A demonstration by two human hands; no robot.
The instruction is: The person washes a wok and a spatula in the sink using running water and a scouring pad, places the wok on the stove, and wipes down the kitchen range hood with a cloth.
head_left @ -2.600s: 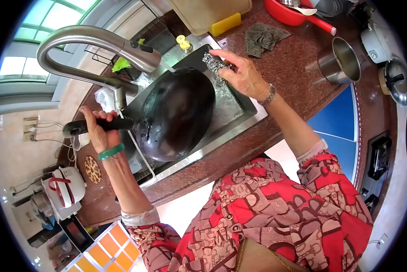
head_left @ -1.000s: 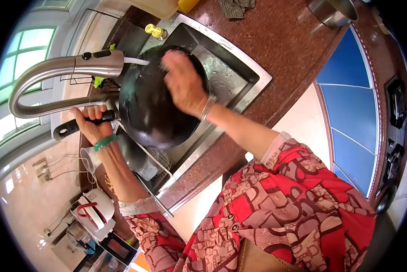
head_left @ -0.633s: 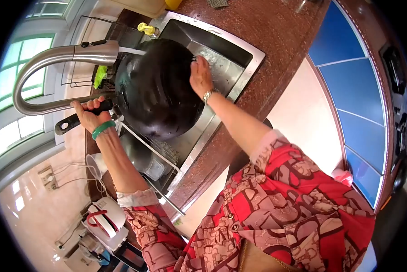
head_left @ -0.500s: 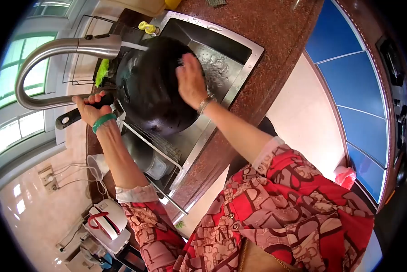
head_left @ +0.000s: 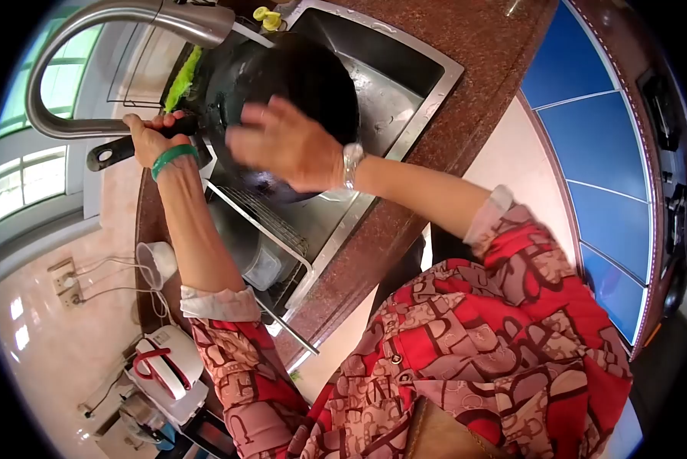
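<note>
A large black wok (head_left: 316, 88) is held tilted over the steel sink (head_left: 389, 84), its wet, dark surface facing me. My left hand (head_left: 152, 141) is closed around its black handle (head_left: 110, 155). Over the lower part of the wok, my right hand (head_left: 293, 149) has its fingers stretched and spread, blurred by motion; whether the palm touches the metal I cannot tell. Water runs from the curved faucet (head_left: 194, 23) onto the wok's upper edge. The faucet's neck passes close to my left hand.
A wire rack (head_left: 259, 218) spans the near sink side, with a clear plastic container (head_left: 265, 268) below. A yellow-capped bottle (head_left: 267, 18) and a bright green item (head_left: 183, 80) stand behind. Red-brown countertop (head_left: 485, 84) borders the sink; a white appliance (head_left: 177, 375) sits lower left.
My right hand has swept down and left across the wok, from its right side to its lower part. My left hand keeps hold of the handle. The view has shifted slightly.
</note>
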